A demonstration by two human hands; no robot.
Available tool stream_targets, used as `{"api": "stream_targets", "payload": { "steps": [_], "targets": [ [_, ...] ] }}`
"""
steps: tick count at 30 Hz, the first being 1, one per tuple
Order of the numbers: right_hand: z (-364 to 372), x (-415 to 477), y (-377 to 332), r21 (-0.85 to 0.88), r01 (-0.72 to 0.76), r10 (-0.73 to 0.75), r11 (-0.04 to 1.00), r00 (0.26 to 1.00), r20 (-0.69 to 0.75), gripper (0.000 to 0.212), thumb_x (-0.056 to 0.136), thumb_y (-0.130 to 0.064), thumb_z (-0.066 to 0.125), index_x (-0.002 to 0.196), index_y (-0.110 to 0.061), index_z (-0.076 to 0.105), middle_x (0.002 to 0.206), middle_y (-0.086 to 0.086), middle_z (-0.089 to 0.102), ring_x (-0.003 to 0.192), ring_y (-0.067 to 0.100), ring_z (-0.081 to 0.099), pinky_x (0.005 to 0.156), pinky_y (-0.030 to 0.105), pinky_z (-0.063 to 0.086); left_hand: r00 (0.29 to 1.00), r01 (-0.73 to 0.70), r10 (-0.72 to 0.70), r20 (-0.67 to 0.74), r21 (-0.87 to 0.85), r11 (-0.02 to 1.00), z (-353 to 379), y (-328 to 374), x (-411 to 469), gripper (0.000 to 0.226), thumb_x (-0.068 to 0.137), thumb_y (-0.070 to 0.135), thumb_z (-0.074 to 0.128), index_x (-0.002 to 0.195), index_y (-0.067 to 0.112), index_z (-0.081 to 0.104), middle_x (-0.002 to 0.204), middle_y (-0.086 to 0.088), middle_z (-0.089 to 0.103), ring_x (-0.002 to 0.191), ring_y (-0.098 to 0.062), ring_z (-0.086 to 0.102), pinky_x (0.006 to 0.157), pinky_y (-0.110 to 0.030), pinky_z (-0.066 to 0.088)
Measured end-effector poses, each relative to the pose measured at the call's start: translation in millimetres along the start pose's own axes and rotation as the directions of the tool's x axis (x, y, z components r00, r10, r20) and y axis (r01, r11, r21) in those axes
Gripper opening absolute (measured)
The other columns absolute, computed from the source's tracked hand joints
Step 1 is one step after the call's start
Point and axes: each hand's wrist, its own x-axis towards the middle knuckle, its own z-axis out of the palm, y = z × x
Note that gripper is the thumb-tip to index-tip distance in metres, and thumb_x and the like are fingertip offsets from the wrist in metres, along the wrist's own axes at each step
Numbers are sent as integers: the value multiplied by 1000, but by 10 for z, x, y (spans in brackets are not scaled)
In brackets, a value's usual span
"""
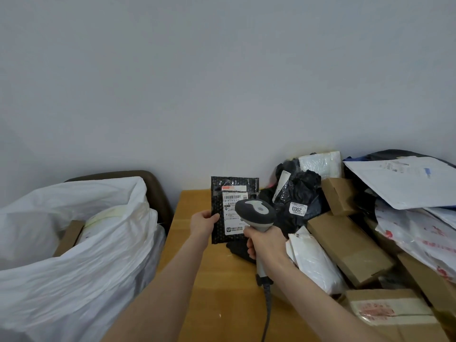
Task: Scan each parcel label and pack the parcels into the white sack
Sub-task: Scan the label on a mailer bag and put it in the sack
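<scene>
In the head view my left hand (203, 224) pinches the left edge of 1 black bubble mailer (234, 185), upright over the table's (197, 267) far edge, likely light and floppy, while my right hand (265, 245) grips the scanner (256, 211).

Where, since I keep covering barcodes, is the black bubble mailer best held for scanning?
Pinch the black bubble mailer at its left edge, from the left, as the left hand does. Flat and upright, its bare margin keeps the white label clear for the grey handheld scanner.
</scene>
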Motion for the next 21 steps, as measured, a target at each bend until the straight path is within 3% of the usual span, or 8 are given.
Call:
{"api": "stream_targets", "payload": {
  "steps": [3, 6, 8, 13, 18, 21],
  "targets": [
    [310, 125, -106, -29, 45, -44, 999, 999, 31, 17, 79, -9, 68, 63, -4, 62, 52, 8, 60, 46, 21, 54, 53, 33, 46, 999, -28, 29, 17, -32, 999, -228, 113, 168, 9, 92, 9, 59, 93, 14, 67, 93, -4, 69, 87, -19, 65, 73, -31, 52],
    [825, 323, -328, -13, 93, -91, 996, 991, 100, 13, 80, -7, 69, 68, -3, 64, 51, 8, 61, 44, 21, 52, 48, 31, 44, 993, -114, 114, -11, -6, 993, -679, 339, 448, 14, 92, 11, 59, 102, 10, 69, 96, -6, 70, 91, -21, 66, 79, -38, 55],
    [1278, 469, -519, 28, 106, -108, 994, 983, 147, 10, 82, -5, 67, 73, -2, 64, 52, 6, 61, 42, 17, 52, 45, 29, 43, 985, -157, 160, -66, 38, 987, -1107, 503, 693, 15, 93, 13, 58, 102, 12, 70, 99, -8, 71, 94, -24, 66, 88, -43, 54],
    [2491, 762, -765, 62, 48, -61, 997, 971, 233, 9, 83, -3, 65, 75, -2, 62, 59, 11, 61, 42, 16, 51, 43, 26, 42, 926, -187, 229, -299, 162, 969, -2498, 675, 1294, 13, 93, 13, 54, 92, 17, 67, 95, -7, 71, 88, -24, 66, 85, -41, 54],
    [3331, 939, -669, 41, -39, 28, 998, 971, 238, 9, 83, -2, 65, 75, 0, 63, 60, 13, 62, 46, 17, 53, 50, 29, 46, 844, -27, 198, -498, 330, 944, -3690, 274, 1695, 23, 95, 14, 50, 109, 6, 66, 102, -13, 69, 89, -25, 61, 78, -34, 48],
    [3538, 1052, -568, 36, -74, 65, 997, 977, 205, 6, 83, 0, 64, 78, 2, 62, 55, 10, 61, 40, 15, 51, 45, 27, 44, 893, 111, 84, -441, 398, 910, -4006, -118, 1861, 20, 93, 11, 51, 103, 2, 66, 98, -17, 67, 90, -31, 62, 76, -33, 45]
  ]
}}
